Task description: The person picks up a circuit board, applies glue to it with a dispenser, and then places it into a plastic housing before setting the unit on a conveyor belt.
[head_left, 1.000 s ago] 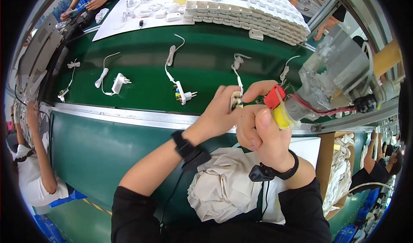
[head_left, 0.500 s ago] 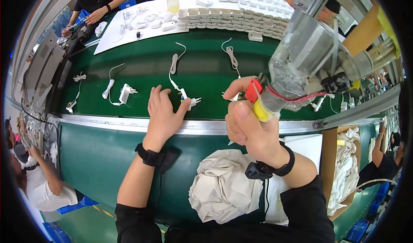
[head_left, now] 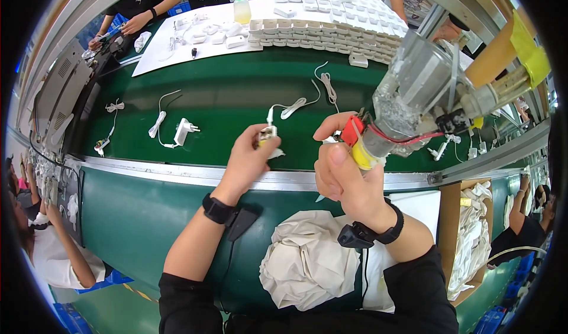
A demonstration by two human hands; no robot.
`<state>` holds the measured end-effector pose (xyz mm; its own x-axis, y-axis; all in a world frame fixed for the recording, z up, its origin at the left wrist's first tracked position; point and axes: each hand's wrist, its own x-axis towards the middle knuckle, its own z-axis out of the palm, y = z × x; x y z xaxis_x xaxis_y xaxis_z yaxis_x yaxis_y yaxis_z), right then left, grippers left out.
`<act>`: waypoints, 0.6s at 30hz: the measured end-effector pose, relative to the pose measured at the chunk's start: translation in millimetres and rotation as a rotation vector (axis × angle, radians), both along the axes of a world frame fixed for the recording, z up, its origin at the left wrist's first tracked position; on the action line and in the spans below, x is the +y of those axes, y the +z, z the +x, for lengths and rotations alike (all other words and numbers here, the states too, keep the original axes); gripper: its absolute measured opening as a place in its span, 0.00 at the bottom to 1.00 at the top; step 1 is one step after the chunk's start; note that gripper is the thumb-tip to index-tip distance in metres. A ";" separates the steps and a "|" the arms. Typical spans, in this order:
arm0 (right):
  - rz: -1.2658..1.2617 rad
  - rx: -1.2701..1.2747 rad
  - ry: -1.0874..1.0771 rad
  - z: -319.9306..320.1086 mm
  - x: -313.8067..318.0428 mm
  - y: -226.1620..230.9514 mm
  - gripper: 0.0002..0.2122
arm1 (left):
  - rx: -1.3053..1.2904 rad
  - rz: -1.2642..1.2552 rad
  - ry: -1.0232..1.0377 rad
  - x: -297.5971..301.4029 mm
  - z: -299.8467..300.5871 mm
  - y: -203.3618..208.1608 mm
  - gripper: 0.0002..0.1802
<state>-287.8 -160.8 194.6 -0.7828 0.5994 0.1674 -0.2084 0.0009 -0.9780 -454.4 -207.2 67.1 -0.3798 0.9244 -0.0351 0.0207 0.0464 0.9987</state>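
My left hand [head_left: 244, 161] is closed around a power adapter [head_left: 268, 135] with its insides exposed, held above the near edge of the green conveyor belt [head_left: 225, 112]. Its white cable [head_left: 293, 107] trails behind it in a tied bundle. My right hand [head_left: 355, 183] is wrapped about the lower end of a glue dispenser [head_left: 408, 91], a clear, blob-crusted cylinder with a red switch [head_left: 353, 131] and a yellow band. The dispenser's tip is hidden by my fingers. Another cable bundle [head_left: 329, 88] lies beyond my right hand, its lower end partly covered.
On the belt at left sits a white plug adapter [head_left: 186, 131]. Stacked white housings [head_left: 319, 33] and a green-capped bottle [head_left: 241, 10] stand on the far board. A crumpled cream cloth [head_left: 310, 260] lies near me, and a carton [head_left: 452, 239] stands at right. Several people work around.
My left hand has picked up the adapter from the belt and moved right with it, dragging its cable along. The right hand stays nearly in place on the dispenser.
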 end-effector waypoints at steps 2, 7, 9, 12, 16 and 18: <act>0.014 -0.009 -0.019 -0.4 1.2 0.9 0.16 | -0.694 -0.020 0.033 -8.2 -4.8 -4.4 0.18; -0.021 -0.050 -0.057 -0.4 8.3 -3.6 0.16 | -0.838 -0.022 0.046 -30.1 44.1 -2.2 0.17; -0.005 -0.033 -0.072 -1.5 10.2 -3.8 0.16 | -1.011 -0.004 -0.263 -38.7 55.2 -2.1 0.18; 0.020 -0.031 -0.079 -2.6 13.3 -5.8 0.16 | -0.944 -0.034 -0.373 -42.8 73.3 3.6 0.19; 0.059 -0.035 -0.089 -5.9 14.7 -13.0 0.16 | -0.882 0.009 -0.478 -45.5 76.0 -2.2 0.21; 0.064 -0.021 -0.092 -7.8 13.8 -16.6 0.15 | -0.866 0.040 -0.499 -46.1 74.9 -3.9 0.22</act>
<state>-295.7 -146.9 178.0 -0.7288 0.6575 0.1914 -0.1836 0.0816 -0.9796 -379.5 -253.3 63.2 0.1944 0.9775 -0.0817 -0.7065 0.1973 0.6797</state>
